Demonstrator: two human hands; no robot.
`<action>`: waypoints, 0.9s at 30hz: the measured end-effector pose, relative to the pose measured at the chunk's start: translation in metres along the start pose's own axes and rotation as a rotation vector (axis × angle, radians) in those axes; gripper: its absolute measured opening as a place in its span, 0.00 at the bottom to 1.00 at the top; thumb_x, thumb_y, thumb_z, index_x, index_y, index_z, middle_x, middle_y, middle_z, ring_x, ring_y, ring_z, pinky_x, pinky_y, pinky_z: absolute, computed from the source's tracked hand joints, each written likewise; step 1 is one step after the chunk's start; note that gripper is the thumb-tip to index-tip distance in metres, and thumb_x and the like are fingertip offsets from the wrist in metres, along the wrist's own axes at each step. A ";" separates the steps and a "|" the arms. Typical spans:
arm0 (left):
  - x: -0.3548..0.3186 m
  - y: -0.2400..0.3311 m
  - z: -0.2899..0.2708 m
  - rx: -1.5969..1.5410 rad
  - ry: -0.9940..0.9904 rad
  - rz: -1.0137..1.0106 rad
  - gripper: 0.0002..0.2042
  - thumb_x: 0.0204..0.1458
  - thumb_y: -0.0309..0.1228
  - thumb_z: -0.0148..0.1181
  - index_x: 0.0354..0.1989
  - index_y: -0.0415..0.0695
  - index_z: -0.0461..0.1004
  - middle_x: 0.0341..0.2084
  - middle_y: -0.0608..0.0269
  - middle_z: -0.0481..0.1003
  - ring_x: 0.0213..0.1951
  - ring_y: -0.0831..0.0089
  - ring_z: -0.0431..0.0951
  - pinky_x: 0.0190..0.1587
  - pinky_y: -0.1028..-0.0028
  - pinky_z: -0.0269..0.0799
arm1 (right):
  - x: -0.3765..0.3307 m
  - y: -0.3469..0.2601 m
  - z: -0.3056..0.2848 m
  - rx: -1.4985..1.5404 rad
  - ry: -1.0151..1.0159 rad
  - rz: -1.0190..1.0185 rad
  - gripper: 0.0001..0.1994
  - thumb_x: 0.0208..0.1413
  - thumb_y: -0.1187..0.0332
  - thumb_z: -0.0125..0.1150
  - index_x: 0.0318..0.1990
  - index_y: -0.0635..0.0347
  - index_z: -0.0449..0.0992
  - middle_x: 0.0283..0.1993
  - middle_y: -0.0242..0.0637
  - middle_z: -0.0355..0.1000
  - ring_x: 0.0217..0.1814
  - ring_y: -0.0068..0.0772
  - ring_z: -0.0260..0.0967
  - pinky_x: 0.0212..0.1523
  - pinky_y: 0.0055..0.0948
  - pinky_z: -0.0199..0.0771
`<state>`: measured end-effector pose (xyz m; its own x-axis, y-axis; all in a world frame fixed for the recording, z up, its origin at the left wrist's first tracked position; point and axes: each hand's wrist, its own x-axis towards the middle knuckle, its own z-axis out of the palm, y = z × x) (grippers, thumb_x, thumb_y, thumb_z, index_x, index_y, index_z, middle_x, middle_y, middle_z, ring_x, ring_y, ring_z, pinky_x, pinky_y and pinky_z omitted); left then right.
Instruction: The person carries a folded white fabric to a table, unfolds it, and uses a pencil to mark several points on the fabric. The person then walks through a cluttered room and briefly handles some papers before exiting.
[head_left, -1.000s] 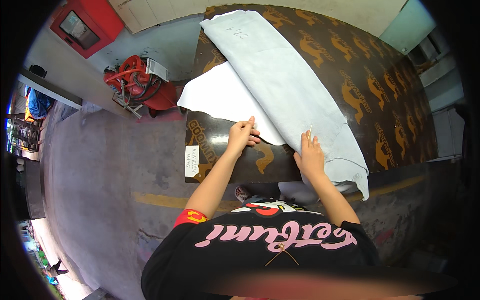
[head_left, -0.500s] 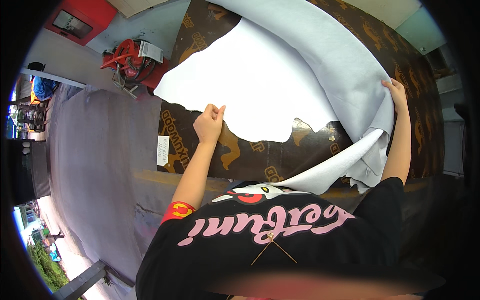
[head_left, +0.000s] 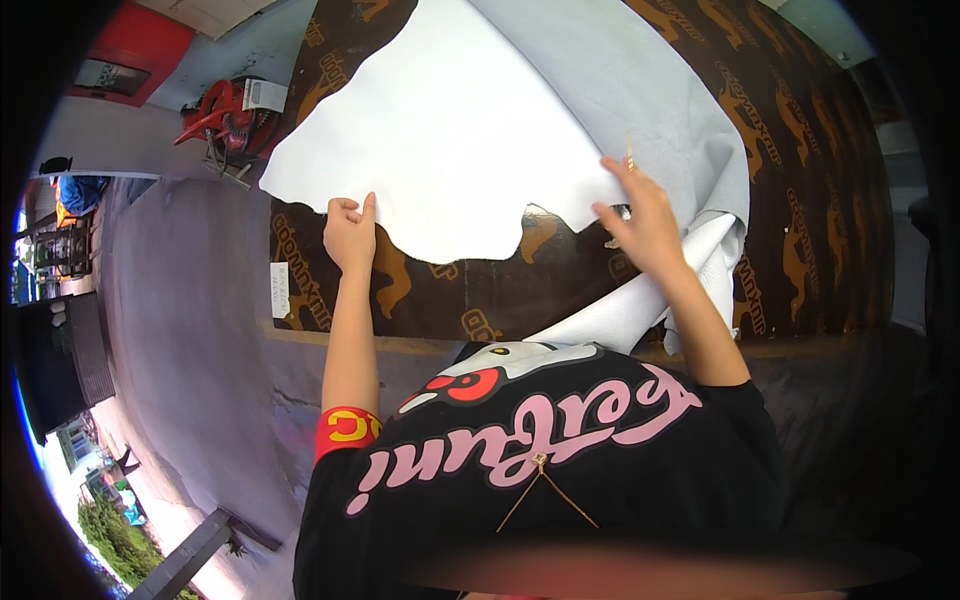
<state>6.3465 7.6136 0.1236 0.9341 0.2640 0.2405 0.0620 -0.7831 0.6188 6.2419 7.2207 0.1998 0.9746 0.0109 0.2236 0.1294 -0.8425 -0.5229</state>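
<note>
A large white leather hide [head_left: 430,130] with an irregular, wavy edge lies over a dark brown board with orange print. Its grey side [head_left: 640,90] shows where it is folded over on the right, and a crumpled white flap [head_left: 600,305] hangs toward my body. My left hand [head_left: 350,235] is closed, pinching the near left edge of the hide. At the hide's right corner, my right hand [head_left: 648,222] is open, thumb and fingers spread, close to or touching the leather. A thin yellowish mark or object [head_left: 630,150], too small to tell, shows beside its fingertips.
The patterned board [head_left: 790,200] extends to the right beyond the hide, with a small white label [head_left: 279,290] at its left corner. A red hose reel [head_left: 230,120] and a red cabinet [head_left: 130,50] stand at the far left. Grey floor [head_left: 180,270] runs along the left.
My right hand has left the folded grey part at the far right and moved left to the hide's corner, its fingers now spread. My left hand still pinches the edge; the view has shifted.
</note>
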 end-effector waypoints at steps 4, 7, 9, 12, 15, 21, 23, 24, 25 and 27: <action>-0.017 0.010 -0.020 -0.596 -0.185 -0.487 0.24 0.58 0.43 0.58 0.49 0.33 0.62 0.36 0.51 0.77 0.40 0.68 0.79 0.35 0.73 0.77 | -0.064 -0.034 0.012 -0.372 -0.039 0.177 0.47 0.40 0.71 0.71 0.69 0.51 0.51 0.75 0.40 0.45 0.78 0.47 0.36 0.72 0.48 0.38; -0.021 0.007 -0.034 -0.887 -0.402 -0.658 0.22 0.59 0.43 0.56 0.49 0.35 0.65 0.41 0.52 0.76 0.42 0.67 0.78 0.39 0.74 0.76 | -0.097 -0.011 -0.023 -0.492 0.000 0.315 0.53 0.34 0.76 0.72 0.71 0.51 0.47 0.75 0.37 0.43 0.78 0.47 0.33 0.73 0.49 0.33; -0.018 0.003 -0.037 -0.974 -0.465 -0.593 0.20 0.59 0.45 0.56 0.45 0.38 0.67 0.38 0.55 0.76 0.38 0.70 0.77 0.38 0.77 0.75 | -0.125 0.009 -0.059 -0.505 -0.018 0.354 0.55 0.31 0.74 0.75 0.71 0.50 0.47 0.75 0.35 0.46 0.78 0.43 0.34 0.73 0.50 0.32; -0.007 -0.001 -0.030 -1.037 -0.732 -0.644 0.18 0.59 0.48 0.56 0.38 0.43 0.69 0.27 0.65 0.74 0.29 0.79 0.74 0.32 0.81 0.71 | -0.164 0.035 -0.124 -0.599 0.016 0.377 0.56 0.31 0.73 0.75 0.71 0.48 0.47 0.75 0.31 0.47 0.78 0.37 0.36 0.73 0.48 0.32; 0.005 0.000 -0.013 -0.897 -0.974 -0.569 0.23 0.59 0.53 0.52 0.38 0.41 0.69 0.18 0.69 0.69 0.24 0.80 0.72 0.27 0.81 0.70 | -0.177 0.049 -0.165 -1.099 0.053 0.600 0.46 0.41 0.75 0.69 0.70 0.47 0.51 0.73 0.32 0.52 0.77 0.35 0.41 0.71 0.46 0.40; 0.009 0.023 -0.001 -0.581 -0.966 -0.436 0.33 0.60 0.55 0.48 0.45 0.28 0.70 0.34 0.52 0.75 0.35 0.70 0.78 0.34 0.74 0.76 | -0.125 0.047 -0.039 -0.329 0.400 0.470 0.31 0.52 0.55 0.65 0.61 0.57 0.65 0.62 0.46 0.67 0.67 0.49 0.59 0.65 0.49 0.53; 0.006 0.030 -0.005 -0.549 -0.902 -0.348 0.37 0.61 0.51 0.50 0.51 0.16 0.63 0.47 0.38 0.72 0.47 0.60 0.77 0.46 0.67 0.76 | -0.102 0.043 0.023 -0.651 0.258 0.416 0.37 0.52 0.47 0.63 0.64 0.59 0.59 0.69 0.46 0.57 0.72 0.45 0.51 0.65 0.58 0.49; 0.005 0.031 -0.008 -0.592 -0.875 -0.343 0.36 0.60 0.50 0.51 0.52 0.17 0.63 0.48 0.38 0.72 0.48 0.60 0.76 0.47 0.68 0.75 | -0.092 0.045 0.033 -0.816 0.300 0.397 0.31 0.54 0.51 0.61 0.60 0.59 0.64 0.61 0.43 0.66 0.66 0.42 0.61 0.62 0.50 0.58; 0.006 0.031 -0.010 -0.618 -0.861 -0.355 0.35 0.60 0.50 0.51 0.52 0.17 0.63 0.48 0.38 0.71 0.48 0.60 0.76 0.48 0.68 0.74 | -0.086 0.049 0.029 -0.786 0.336 0.356 0.25 0.55 0.53 0.61 0.55 0.58 0.67 0.54 0.41 0.70 0.58 0.41 0.66 0.55 0.45 0.65; 0.012 0.022 -0.016 -0.645 -0.799 -0.286 0.35 0.60 0.48 0.53 0.54 0.18 0.62 0.50 0.38 0.70 0.50 0.61 0.75 0.51 0.69 0.71 | -0.071 0.048 0.003 -0.732 0.311 0.332 0.17 0.56 0.56 0.60 0.45 0.58 0.71 0.41 0.38 0.75 0.43 0.41 0.73 0.40 0.41 0.72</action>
<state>6.3538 7.6085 0.1524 0.8887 -0.2381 -0.3918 0.3364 -0.2420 0.9101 6.1791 7.1810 0.1562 0.8328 -0.3558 0.4240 -0.4084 -0.9120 0.0370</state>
